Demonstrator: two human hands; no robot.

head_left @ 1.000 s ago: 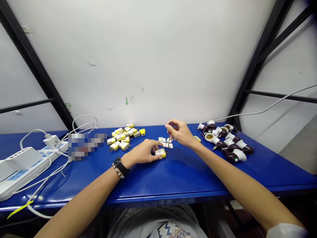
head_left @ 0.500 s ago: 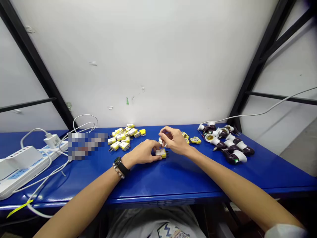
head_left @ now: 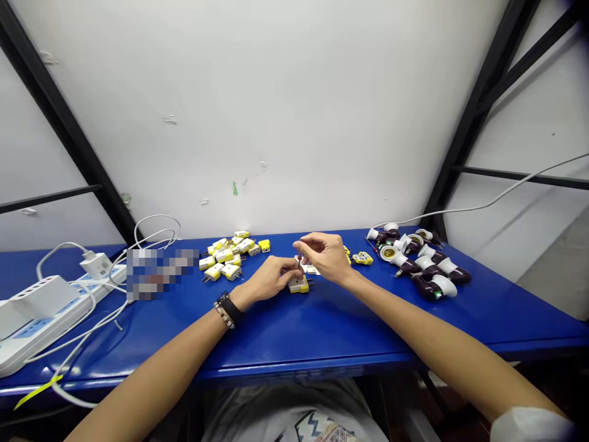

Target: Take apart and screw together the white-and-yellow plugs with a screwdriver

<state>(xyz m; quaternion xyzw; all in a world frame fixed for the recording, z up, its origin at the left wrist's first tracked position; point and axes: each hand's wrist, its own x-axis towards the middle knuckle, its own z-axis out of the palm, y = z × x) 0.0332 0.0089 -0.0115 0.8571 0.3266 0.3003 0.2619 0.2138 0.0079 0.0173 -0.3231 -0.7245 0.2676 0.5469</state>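
In front of me a white and yellow plug lies flat on the blue table, its prongs pointing right. My right hand grips a small screwdriver with a reddish handle, held upright over the plug. At the lower end of its shaft, my left hand has thumb and fingers pinched together just above the plug. What that pinch holds is too small to make out. White pieces lie behind the plug, partly hidden by my right hand. Yellow plug halves sit beyond that hand.
Several white and yellow plugs are piled at back left. Dark lamp holders with white collars crowd the right side. A white power strip with loose cables lies at far left. Behind the blue table stands a white wall.
My left thumb has moved up from the plug's front side to the screwdriver's lower end. The screwdriver is raised slightly, with more of its reddish handle showing.
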